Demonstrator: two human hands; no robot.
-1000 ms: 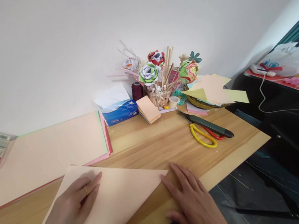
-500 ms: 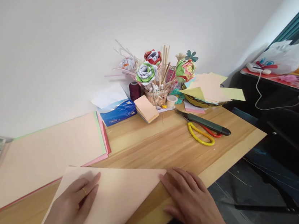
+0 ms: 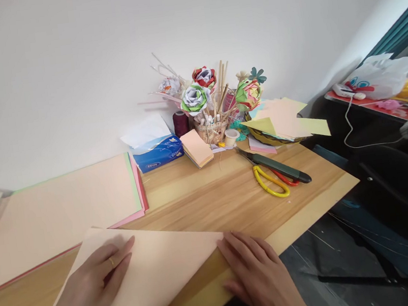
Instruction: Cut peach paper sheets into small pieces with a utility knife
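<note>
A folded peach paper sheet [image 3: 159, 272] lies at the near edge of the wooden table [image 3: 210, 207]. My left hand [image 3: 93, 281] rests flat on the sheet's left part, fingers stretched out, a ring on one finger. My right hand [image 3: 255, 270] lies flat on the table with its fingertips against the sheet's right corner, fingers spread. Neither hand grips anything.
A stack of large coloured sheets [image 3: 59, 215] lies at the left. At the back stand a blue tissue pack [image 3: 157, 153], a peach note pad [image 3: 196, 148], a basket of paper flowers and sticks [image 3: 208, 108] and a bowl under loose sheets [image 3: 282, 123]. Yellow scissors [image 3: 270, 182] lie at the right.
The view has drifted slightly, shifting everything a little left and up. Both hands stay flat on the peach sheet, with the right hand's fingers slightly nearer its corner.
</note>
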